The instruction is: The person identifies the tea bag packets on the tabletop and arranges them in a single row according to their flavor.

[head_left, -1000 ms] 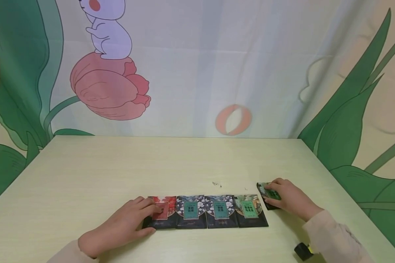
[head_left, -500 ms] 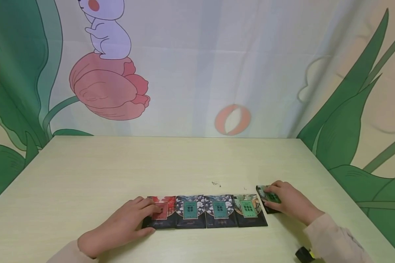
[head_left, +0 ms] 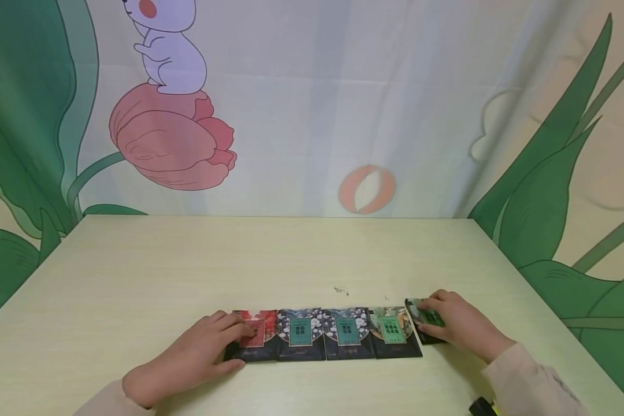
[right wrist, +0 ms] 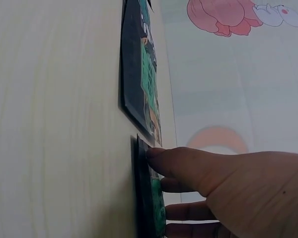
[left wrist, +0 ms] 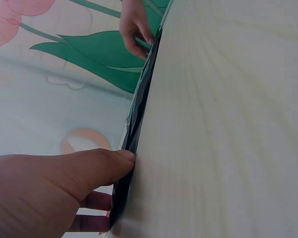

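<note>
Four-sided flat tea packets lie edge to edge in a row. At the row's left end my left hand [head_left: 192,358] rests on a red-topped packet [head_left: 262,338], its thumb at the near left corner. Two blue floral packets [head_left: 301,335] with teal labels follow, then a green-labelled packet [head_left: 395,334]. Just right of the row, my right hand [head_left: 463,320] holds another green-labelled packet [head_left: 416,309] between thumb and fingers. In the right wrist view, this held packet [right wrist: 145,198] sits slightly tilted above its shadow, a narrow gap from the row's end packet [right wrist: 134,74].
A black-and-yellow object [head_left: 482,407] lies by the right sleeve, partly cut off. Small dark marks [head_left: 341,290] show on the pale table [head_left: 270,254] behind the row. A printed curtain [head_left: 291,115] hangs at the table's far edge.
My right hand has drawn its packet nearer to me, its lower edge coming closer to level with the row. My left hand has stayed on the red-topped packet.
</note>
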### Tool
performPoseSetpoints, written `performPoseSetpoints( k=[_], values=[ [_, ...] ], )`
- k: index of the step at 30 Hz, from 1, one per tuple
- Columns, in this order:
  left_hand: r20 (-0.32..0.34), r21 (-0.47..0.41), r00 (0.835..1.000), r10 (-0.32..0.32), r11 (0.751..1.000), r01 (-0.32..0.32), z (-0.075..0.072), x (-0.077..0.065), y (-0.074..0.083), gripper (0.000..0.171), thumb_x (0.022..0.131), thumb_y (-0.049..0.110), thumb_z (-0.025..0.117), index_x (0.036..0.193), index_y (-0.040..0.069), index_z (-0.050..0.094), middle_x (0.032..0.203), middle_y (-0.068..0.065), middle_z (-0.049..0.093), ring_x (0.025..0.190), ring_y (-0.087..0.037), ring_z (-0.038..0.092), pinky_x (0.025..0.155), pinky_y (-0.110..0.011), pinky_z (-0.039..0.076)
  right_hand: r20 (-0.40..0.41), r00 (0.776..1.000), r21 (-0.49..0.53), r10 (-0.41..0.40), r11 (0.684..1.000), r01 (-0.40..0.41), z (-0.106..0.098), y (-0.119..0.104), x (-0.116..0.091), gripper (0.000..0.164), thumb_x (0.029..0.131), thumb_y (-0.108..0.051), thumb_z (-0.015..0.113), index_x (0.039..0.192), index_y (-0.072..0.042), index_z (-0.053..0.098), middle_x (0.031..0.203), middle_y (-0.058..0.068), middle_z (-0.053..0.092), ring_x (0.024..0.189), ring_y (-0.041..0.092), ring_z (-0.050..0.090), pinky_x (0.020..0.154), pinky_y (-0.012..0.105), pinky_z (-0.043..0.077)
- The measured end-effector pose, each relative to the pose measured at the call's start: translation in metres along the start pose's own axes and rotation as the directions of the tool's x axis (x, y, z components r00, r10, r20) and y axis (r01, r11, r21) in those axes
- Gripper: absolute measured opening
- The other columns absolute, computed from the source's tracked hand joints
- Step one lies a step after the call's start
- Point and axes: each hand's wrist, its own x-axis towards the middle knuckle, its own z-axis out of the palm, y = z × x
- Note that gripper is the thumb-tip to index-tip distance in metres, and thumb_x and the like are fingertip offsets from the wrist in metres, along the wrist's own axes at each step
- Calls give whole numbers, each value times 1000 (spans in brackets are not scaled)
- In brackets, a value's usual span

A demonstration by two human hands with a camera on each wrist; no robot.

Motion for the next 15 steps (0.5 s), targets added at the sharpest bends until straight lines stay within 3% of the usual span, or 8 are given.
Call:
performPoseSetpoints(
  k=[15],
  values=[
    [6, -2, 1000, -8, 1000, 8, -1, 1, 1, 43, 79, 39, 77, 116, 20, 64, 120, 1, 60, 110, -19, 54, 94, -43, 49, 13, 1000, -28, 1, 1000, -1, -1, -7, -10, 39, 82, -33, 74, 111, -8, 68, 106, 8, 61, 96, 26, 60, 84, 44, 52]
  ],
)
